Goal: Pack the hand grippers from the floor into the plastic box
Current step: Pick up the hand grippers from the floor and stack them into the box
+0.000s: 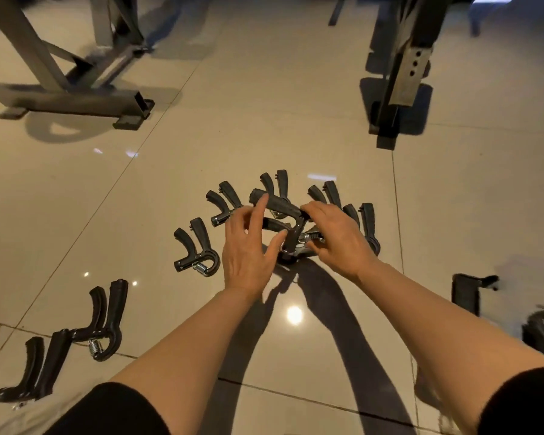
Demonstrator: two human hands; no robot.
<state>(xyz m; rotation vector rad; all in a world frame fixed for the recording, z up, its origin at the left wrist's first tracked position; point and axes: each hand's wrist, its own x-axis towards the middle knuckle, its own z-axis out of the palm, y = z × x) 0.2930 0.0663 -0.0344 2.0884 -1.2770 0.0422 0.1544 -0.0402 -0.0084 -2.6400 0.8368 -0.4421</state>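
Black spring hand grippers [197, 249] — scattered flat on tiles, one [283, 211] seemingly lifted.

The scene was dim and warm-toned. Overhead lamps left bright glare spots on the glossy floor [296, 120]. Both forearms cast long dark shadows toward the viewer. Objects at the right edge were smeared with blur, and the wide lens bent the edges.

The floor [264, 89] is glossy beige tile, smooth enough to mirror lamps and shadows, with thin grout lines. The hand grippers [198, 249] look like matt black plastic with rougher, rubbery-looking handle sleeves and shiny coiled metal springs [200, 269]. At 11 and 1 o'clock, the gym frames [76, 89] are dull grey painted metal with black end caps.
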